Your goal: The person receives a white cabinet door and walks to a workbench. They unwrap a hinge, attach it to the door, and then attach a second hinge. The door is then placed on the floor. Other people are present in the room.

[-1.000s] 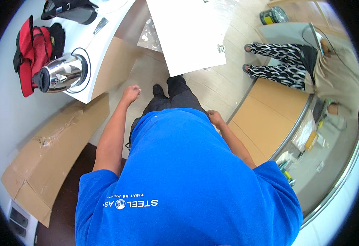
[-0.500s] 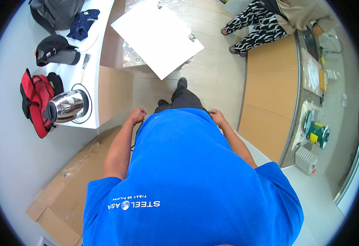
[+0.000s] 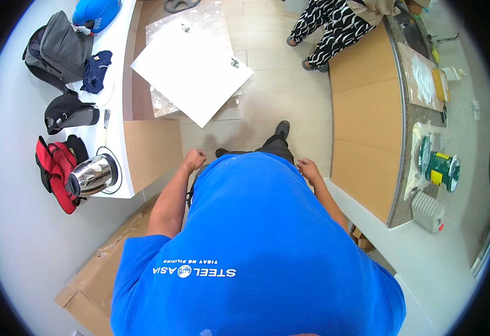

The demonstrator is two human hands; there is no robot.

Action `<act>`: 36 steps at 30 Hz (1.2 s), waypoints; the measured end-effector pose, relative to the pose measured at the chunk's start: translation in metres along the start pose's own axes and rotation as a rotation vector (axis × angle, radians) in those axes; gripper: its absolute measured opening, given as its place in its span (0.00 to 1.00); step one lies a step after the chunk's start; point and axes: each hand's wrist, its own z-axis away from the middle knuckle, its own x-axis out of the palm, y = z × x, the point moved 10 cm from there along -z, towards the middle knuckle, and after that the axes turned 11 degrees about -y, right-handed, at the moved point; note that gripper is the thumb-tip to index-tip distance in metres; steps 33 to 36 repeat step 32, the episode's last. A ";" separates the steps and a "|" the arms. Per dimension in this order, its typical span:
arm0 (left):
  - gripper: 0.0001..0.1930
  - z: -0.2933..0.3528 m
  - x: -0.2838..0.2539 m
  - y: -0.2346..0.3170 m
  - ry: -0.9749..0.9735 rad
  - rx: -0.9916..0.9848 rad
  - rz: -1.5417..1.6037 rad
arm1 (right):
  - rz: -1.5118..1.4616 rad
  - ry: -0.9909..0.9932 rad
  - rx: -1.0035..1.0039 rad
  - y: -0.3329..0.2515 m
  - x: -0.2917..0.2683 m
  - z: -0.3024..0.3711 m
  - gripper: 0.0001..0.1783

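My left hand (image 3: 195, 159) hangs beside my left hip, its fingers curled closed with nothing visible in them. It is nearest the end panel of the white counter (image 3: 154, 154). On the other side of my body, my right hand (image 3: 309, 169) is also low with its fingers curled in, and I see nothing held there. Ahead of me a white square board (image 3: 192, 70) with two metal hinges lies turned at an angle on a plastic-wrapped stack (image 3: 161, 103). Both hands are well apart from it.
On the white counter stand a steel kettle (image 3: 92, 175), a brush (image 3: 106, 123), a black cap (image 3: 68, 113) and a grey backpack (image 3: 63, 50). A cardboard-covered cabinet (image 3: 365, 120) lines the right, with a green machine (image 3: 440, 169) on top. Another person in patterned trousers (image 3: 334, 33) stands beyond.
My body has stepped forward, and my foot is farther ahead. The board and kettle sit lower and the board more leftward in view. Both hands remain low at my sides.
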 end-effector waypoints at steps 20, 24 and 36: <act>0.10 -0.040 0.048 0.129 0.156 -0.090 0.553 | 0.176 0.012 0.020 -0.088 -0.349 -0.100 0.18; 0.07 -0.077 0.102 0.107 -0.021 0.072 -0.029 | 0.495 0.013 -0.203 -0.209 -0.342 -0.159 0.21; 0.08 -0.128 0.105 0.167 0.025 -0.074 1.026 | 0.993 -0.183 -0.506 -0.495 -0.231 -0.219 0.24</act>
